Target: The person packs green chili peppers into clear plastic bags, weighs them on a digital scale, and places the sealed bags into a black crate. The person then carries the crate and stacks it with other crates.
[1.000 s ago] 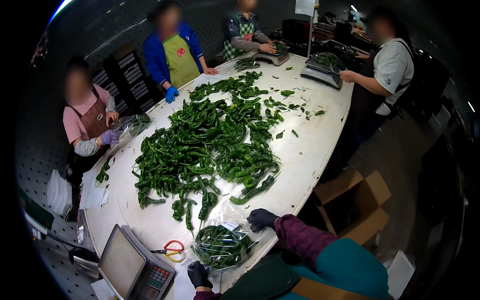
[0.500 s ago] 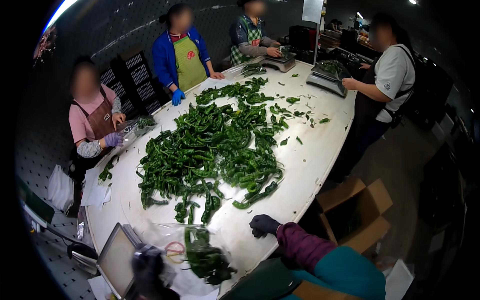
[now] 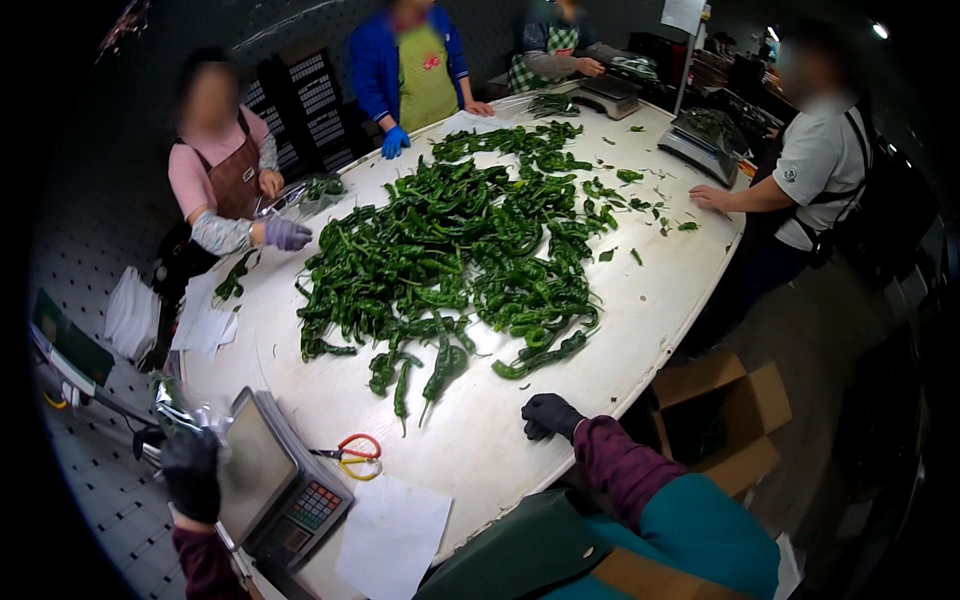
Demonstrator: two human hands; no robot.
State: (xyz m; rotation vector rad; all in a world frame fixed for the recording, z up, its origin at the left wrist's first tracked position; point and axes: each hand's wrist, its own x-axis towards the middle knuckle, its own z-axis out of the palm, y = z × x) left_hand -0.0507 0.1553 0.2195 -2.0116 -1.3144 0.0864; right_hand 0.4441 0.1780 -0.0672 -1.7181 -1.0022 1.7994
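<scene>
Basically, L hand (image 3: pixel 192 474) gripping clear bag (image 3: pixel 174 404), near left by scale (image 3: pixel 290 486).
R hand (image 3: pixel 552 417): fingers curled in, resting on tbl (image 3: pixel 490 440), near right.

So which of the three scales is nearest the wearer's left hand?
The scale with keypad showing, beside the left hand at the near left of the table; the other two scales stand toward its far end.

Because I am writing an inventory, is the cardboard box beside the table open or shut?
Open: the cardboard box has its flaps spread outward, and its dark inside shows.
</scene>
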